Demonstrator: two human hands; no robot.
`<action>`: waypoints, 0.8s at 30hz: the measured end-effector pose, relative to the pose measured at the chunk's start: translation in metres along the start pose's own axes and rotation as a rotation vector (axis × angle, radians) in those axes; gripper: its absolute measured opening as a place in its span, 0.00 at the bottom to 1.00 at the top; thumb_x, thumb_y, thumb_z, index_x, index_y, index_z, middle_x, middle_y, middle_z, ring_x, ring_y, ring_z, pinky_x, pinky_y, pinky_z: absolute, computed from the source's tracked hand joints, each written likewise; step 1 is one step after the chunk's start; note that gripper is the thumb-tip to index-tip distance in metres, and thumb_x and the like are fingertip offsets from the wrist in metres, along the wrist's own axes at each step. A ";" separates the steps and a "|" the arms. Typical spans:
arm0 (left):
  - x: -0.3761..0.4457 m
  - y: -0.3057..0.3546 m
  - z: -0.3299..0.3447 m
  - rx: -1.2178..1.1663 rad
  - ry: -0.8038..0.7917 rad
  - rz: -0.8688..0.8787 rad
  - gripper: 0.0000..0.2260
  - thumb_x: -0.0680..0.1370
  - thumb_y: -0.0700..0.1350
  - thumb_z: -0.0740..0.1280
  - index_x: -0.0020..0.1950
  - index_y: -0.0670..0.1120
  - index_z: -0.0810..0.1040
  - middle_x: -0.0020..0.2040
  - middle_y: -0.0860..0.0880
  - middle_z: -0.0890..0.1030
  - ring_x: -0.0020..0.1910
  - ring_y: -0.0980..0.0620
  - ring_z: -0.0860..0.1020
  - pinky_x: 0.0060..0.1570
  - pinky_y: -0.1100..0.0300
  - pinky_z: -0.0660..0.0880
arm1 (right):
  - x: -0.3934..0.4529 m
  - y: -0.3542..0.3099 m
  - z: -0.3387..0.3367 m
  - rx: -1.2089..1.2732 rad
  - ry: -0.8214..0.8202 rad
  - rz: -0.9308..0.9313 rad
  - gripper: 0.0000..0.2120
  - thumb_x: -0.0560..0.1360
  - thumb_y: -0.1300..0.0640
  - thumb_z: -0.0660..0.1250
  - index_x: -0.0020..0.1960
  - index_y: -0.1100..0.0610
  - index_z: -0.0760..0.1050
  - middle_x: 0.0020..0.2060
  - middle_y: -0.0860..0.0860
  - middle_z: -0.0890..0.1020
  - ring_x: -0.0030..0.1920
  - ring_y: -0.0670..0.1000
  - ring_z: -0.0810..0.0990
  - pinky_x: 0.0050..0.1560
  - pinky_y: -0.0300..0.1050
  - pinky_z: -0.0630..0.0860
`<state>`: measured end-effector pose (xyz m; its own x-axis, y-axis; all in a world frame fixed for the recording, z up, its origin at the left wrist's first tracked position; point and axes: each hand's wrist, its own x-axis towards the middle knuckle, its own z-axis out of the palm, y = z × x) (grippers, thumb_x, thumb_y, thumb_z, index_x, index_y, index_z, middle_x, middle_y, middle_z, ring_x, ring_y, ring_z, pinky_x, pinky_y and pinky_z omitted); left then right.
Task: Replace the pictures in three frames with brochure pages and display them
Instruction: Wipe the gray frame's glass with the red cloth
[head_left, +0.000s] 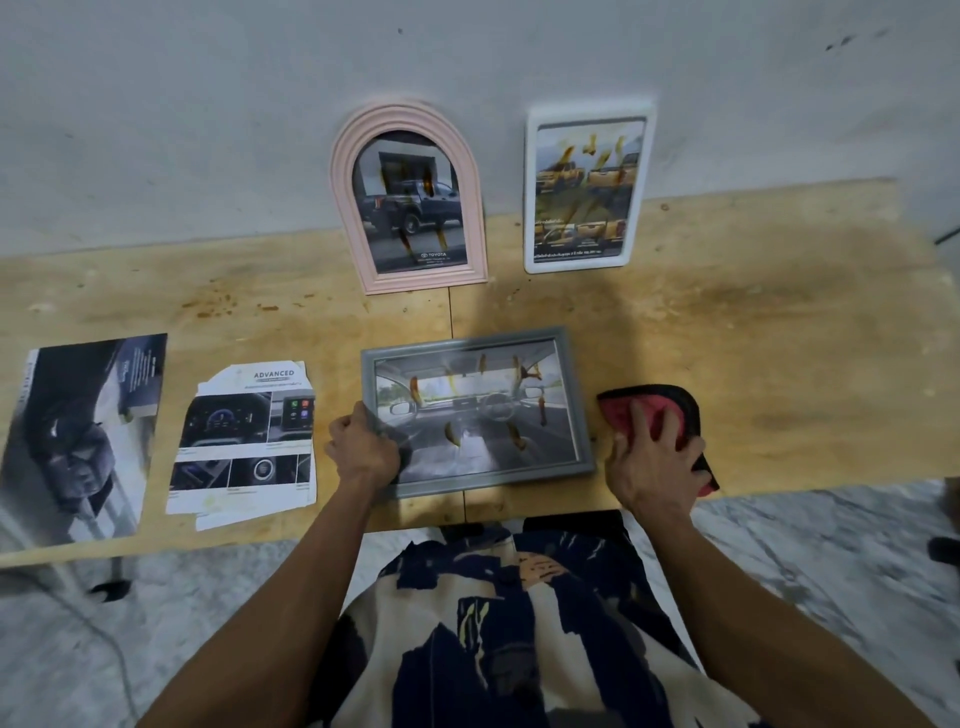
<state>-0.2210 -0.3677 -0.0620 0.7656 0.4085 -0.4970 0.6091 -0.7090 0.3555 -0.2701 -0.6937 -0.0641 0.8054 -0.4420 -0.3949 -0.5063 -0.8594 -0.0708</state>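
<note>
A grey rectangular frame (475, 410) lies flat on the wooden table (753, 322), showing a car-interior page. My left hand (363, 447) grips its lower left corner. My right hand (654, 457) rests on a red and black cloth (654, 410) just right of the frame, fingers spread over it. A pink arched frame (410, 197) with a dark pickup picture and a white rectangular frame (584, 187) with yellow trucks lean upright against the wall.
Left of the grey frame lie a torn brochure page (244, 441) headed "ADVANCED" and a larger dark brochure (83, 436) near the table's left end. The table's front edge runs just below my hands; marbled floor lies beyond it.
</note>
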 end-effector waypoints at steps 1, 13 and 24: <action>0.000 0.000 -0.001 0.009 -0.012 0.000 0.17 0.80 0.37 0.62 0.68 0.42 0.68 0.70 0.36 0.64 0.66 0.32 0.67 0.67 0.47 0.64 | 0.000 0.001 0.001 -0.010 0.031 -0.014 0.23 0.81 0.48 0.55 0.74 0.43 0.55 0.71 0.54 0.58 0.63 0.65 0.61 0.56 0.66 0.68; 0.004 -0.007 -0.003 -0.034 -0.041 0.021 0.21 0.80 0.38 0.63 0.73 0.43 0.67 0.70 0.37 0.64 0.65 0.34 0.68 0.69 0.47 0.66 | 0.034 -0.006 -0.025 0.632 0.195 0.127 0.11 0.81 0.61 0.55 0.59 0.62 0.73 0.49 0.61 0.78 0.47 0.61 0.77 0.46 0.51 0.71; 0.009 -0.023 -0.003 -0.077 -0.023 0.132 0.21 0.78 0.39 0.65 0.71 0.43 0.70 0.66 0.37 0.67 0.62 0.34 0.70 0.67 0.50 0.68 | 0.016 -0.047 -0.076 2.000 -0.324 0.445 0.14 0.75 0.52 0.56 0.43 0.57 0.79 0.35 0.54 0.78 0.29 0.53 0.76 0.28 0.36 0.64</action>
<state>-0.2272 -0.3456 -0.0725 0.8357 0.3009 -0.4593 0.5181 -0.7094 0.4779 -0.2097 -0.6797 0.0028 0.6024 -0.2514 -0.7575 -0.3504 0.7695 -0.5340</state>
